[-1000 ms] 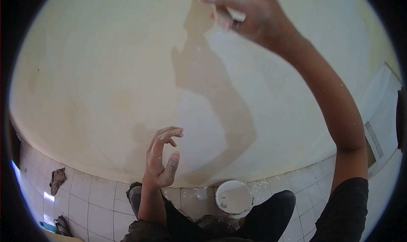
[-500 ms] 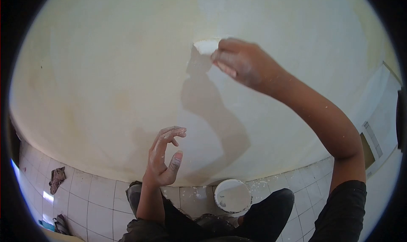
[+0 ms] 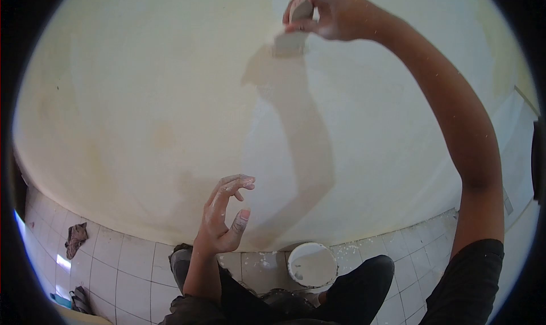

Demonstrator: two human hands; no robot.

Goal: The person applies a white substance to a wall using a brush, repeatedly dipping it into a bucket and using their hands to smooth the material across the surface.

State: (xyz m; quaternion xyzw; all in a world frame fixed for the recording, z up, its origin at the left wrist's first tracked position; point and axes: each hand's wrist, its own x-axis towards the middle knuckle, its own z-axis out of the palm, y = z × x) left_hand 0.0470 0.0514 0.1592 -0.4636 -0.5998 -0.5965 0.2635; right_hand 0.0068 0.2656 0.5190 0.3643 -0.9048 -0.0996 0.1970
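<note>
A brown rag point(image 3: 76, 241) lies crumpled on the pale tiles point(image 3: 135, 255) at left. Below it, a dark item point(image 3: 81, 301) sits beside a teal item point(image 3: 61, 300), both indistinct. Bright light point(image 3: 63, 262) spots the floor between.

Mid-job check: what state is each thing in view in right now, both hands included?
Right hand: closed around the scraper.
Scraper: gripped, blade at the wall.
Left hand: empty, fingers curled, white-smeared.
Wall: patchy, whitish and yellowish.
Bucket: upright, open, smeared inside; fill level unclear.
Floor: white-spattered near the bucket.
Brown cloth: crumpled on the floor.
</note>
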